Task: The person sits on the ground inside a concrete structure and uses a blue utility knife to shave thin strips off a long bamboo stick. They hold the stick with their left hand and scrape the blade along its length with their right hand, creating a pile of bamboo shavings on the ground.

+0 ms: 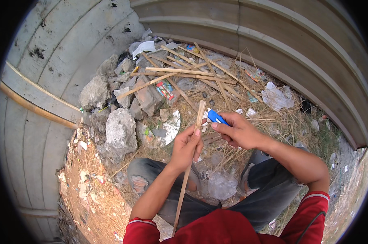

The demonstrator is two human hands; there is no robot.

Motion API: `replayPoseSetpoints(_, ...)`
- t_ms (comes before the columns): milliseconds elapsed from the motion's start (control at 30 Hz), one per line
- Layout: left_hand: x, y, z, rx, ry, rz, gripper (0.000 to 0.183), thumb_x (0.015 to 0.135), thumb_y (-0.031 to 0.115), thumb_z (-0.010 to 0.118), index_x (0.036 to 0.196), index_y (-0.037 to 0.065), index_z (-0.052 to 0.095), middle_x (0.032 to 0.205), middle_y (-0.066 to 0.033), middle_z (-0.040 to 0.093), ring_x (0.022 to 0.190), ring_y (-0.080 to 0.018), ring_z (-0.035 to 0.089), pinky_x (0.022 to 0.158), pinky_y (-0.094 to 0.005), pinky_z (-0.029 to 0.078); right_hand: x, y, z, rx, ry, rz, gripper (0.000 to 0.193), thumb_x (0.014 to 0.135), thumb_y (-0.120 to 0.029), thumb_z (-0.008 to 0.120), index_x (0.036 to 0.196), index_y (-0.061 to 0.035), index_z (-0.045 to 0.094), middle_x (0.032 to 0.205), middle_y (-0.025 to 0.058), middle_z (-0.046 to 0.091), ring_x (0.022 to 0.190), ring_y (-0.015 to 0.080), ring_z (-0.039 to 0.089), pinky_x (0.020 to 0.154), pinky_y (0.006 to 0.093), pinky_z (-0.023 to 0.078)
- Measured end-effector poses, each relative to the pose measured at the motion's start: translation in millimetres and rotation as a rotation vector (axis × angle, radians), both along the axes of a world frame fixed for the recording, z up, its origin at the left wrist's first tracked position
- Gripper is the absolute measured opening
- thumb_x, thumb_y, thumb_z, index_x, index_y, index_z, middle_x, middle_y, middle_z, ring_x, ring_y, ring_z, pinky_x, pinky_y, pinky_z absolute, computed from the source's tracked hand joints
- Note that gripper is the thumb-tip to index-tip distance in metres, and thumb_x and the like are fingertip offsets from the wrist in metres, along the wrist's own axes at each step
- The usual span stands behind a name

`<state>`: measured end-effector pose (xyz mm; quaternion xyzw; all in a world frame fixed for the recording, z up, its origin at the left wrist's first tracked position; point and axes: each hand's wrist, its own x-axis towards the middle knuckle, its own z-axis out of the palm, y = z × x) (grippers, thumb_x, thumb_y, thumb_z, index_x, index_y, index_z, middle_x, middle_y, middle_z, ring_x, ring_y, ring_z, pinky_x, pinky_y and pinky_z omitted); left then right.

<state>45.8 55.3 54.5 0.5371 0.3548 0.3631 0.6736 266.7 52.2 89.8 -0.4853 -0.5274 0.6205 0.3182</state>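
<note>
My left hand (188, 145) is closed around a long, thin bamboo strip (201, 110), which runs from above my fingers down toward my lap. Its upper end looks pale and split or shaved. Just to the right, my right hand (237, 129) grips a blue utility knife (216, 117), thumb along its side. The knife's tip points at the strip near its upper end; whether the blade touches it I cannot tell.
Several bamboo strips (188, 72) lie crossed in a pile ahead. Rubble stones (121, 129) are heaped at left, beside a grey panel wall (70, 36). A corrugated metal wall (273, 32) curves round the far right. Plastic litter (277, 96) and dry grass cover the ground.
</note>
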Motion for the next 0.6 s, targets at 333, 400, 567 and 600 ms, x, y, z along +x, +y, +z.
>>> replayPoseSetpoints(333, 5, -7, -2, -0.074, -0.212, -0.216, 0.063, 0.107, 0.030, 0.051, 0.157, 0.001, 0.028, 0.057, 0.0050, 0.036, 0.040, -0.0053, 0.029, 0.039, -0.0209, 0.027, 10, 0, 29, 0.010, -0.300, 0.468, 0.036, 0.098, -0.036, 0.061, 0.105, -0.0014, 0.067, 0.069, 0.0068, 0.060, 0.064, 0.0185, 0.059, 0.062, 0.0378, 0.048)
replayPoseSetpoints(400, 8, -8, -1, -0.067, -0.173, -0.196, 0.063, 0.106, 0.027, 0.053, 0.157, 0.000, 0.027, 0.058, 0.0050, 0.040, 0.040, -0.0047, 0.031, 0.039, -0.0210, 0.026, 12, 0, 33, -0.040, -0.316, 0.465, 0.036, 0.098, -0.036, 0.061, 0.104, -0.0018, 0.067, 0.069, 0.0063, 0.060, 0.064, 0.0181, 0.059, 0.062, 0.0376, 0.047)
replayPoseSetpoints(567, 13, -10, 0, -0.059, -0.117, -0.156, 0.065, 0.103, 0.022, 0.060, 0.156, 0.000, 0.029, 0.063, 0.0046, 0.049, 0.041, -0.0028, 0.035, 0.039, -0.0208, 0.025, 16, 0, 30, -0.030, -0.357, 0.464, 0.037, 0.097, -0.037, 0.063, 0.103, -0.0015, 0.068, 0.069, 0.0058, 0.060, 0.063, 0.0175, 0.059, 0.061, 0.0370, 0.046)
replayPoseSetpoints(600, 14, -11, -3, -0.057, -0.122, -0.146, 0.065, 0.103, 0.021, 0.061, 0.156, 0.000, 0.029, 0.065, 0.0044, 0.051, 0.041, -0.0026, 0.035, 0.039, -0.0208, 0.025, 16, 0, 29, -0.024, -0.352, 0.469, 0.037, 0.097, -0.038, 0.063, 0.103, -0.0014, 0.068, 0.069, 0.0058, 0.060, 0.064, 0.0175, 0.059, 0.061, 0.0369, 0.046)
